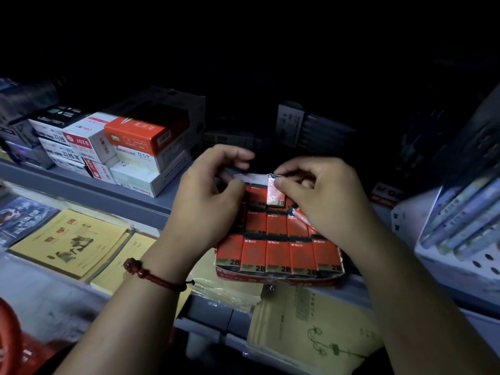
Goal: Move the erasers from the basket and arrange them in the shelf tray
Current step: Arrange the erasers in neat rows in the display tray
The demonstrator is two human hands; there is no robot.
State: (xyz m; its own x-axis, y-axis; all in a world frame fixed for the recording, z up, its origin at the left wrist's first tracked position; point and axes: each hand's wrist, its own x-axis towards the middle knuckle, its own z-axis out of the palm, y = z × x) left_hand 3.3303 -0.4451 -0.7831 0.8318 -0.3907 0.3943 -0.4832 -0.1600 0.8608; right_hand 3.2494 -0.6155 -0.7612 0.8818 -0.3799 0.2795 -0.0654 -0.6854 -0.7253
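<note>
Over tray point(278, 276), two hands point(205, 196), one eraser point(276, 194)

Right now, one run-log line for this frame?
phase: placing | right hand: pinching eraser at tray's back row | left hand: steadying tray's back edge | front rows: filled | basket: not identifiable

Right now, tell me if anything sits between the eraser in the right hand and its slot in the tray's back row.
Nothing visible blocks it. The right hand pinches the eraser right over the back row of the tray. The left hand holds the tray's back left edge, beside the slot, not over it. The slot itself is partly hidden by the fingers.
</note>
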